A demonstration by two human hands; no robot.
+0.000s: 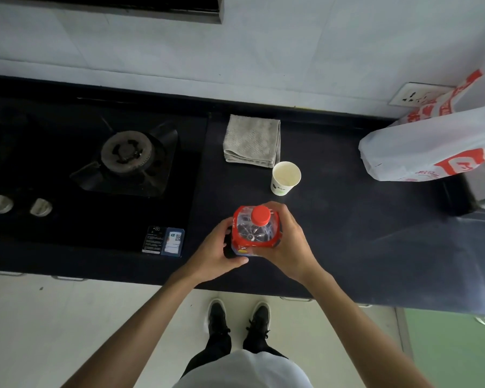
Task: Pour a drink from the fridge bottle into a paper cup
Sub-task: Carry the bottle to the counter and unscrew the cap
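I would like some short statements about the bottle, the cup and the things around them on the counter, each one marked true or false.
1. The red cap is on the bottle. True.
2. Only one hand holds the bottle. False: the left hand and the right hand both hold it, one on each side.
3. The paper cup lies on its side. False: it stands upright on the counter, beyond the bottle.
4. A folded grey cloth lies behind the cup. True.
5. The plastic bag rests on the gas burner. False: it sits at the counter's right end, far from the burner.
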